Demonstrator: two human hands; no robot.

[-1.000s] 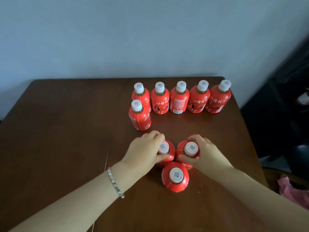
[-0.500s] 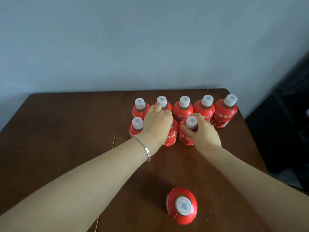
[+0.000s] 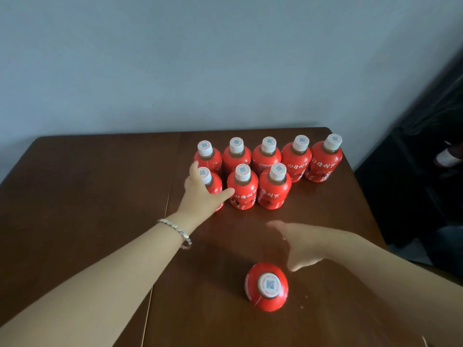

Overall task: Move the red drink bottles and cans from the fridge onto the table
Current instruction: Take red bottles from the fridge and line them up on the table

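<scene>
Nine small red plastic drink bottles [image 3: 297, 161] with white screw caps stand upright on the dark brown wooden table [image 3: 75, 196], each wrapped in a glossy red sleeve. White brush-style Chinese characters run across the sleeves, clearest on the rightmost bottle of the back row [image 3: 325, 164] and on the middle front bottle [image 3: 243, 191]. They are too small to read with certainty. Every cap top carries a grey square code print, plainest on the lone bottle [image 3: 266, 289], where a thin red ring of tiny print circles it. Five bottles form the back row near the far edge, shoulder to shoulder. Three stand just in front of them, and the lone bottle stands well apart, nearer the person. The left hand [image 3: 200, 196], with a silver link bracelet [image 3: 179, 231] on its wrist, is spread wide. Its fingers lie straight up along the left flank of the front-left bottle [image 3: 215, 186], and its thumb reaches across to touch the middle front bottle. The right hand [image 3: 300, 244], motion-blurred, hangs over the table beside the lone bottle, fingers extended and holding nothing.
</scene>
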